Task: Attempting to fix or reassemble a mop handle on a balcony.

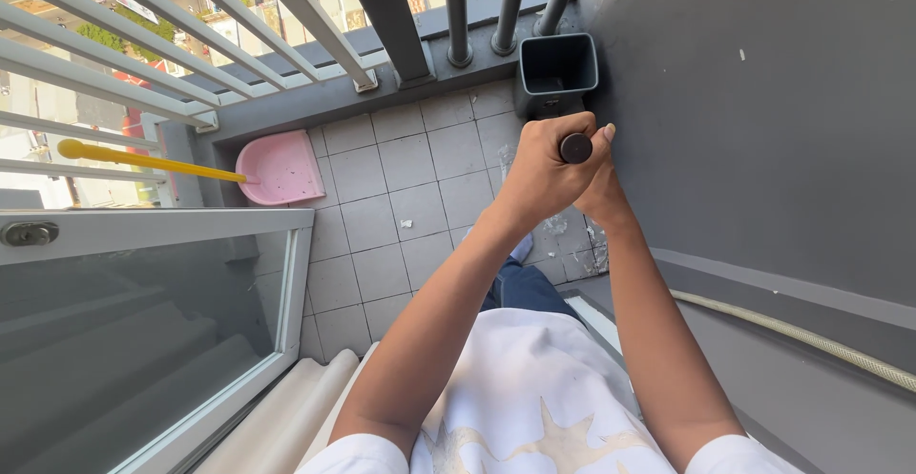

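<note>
Both my hands are wrapped around the top of a long handle whose round black end cap [575, 147] points up at the camera. My left hand [540, 169] closes over the handle from the left. Behind and below it, my right hand [605, 190] grips the same handle, thumb up beside the cap. The rest of the handle and whatever is at its lower end are hidden by my hands and arms. Below them lies a grey tiled balcony floor [382, 216] with white scraps and dust near the wall.
A pink dustpan [280, 168] with a yellow handle [143, 160] leans in the far left corner. A dark square bin [557, 69] stands by the railing [382, 25]. A grey wall [763, 121] with a beige hose [811, 338] runs at right; a glass door [143, 331] is at left.
</note>
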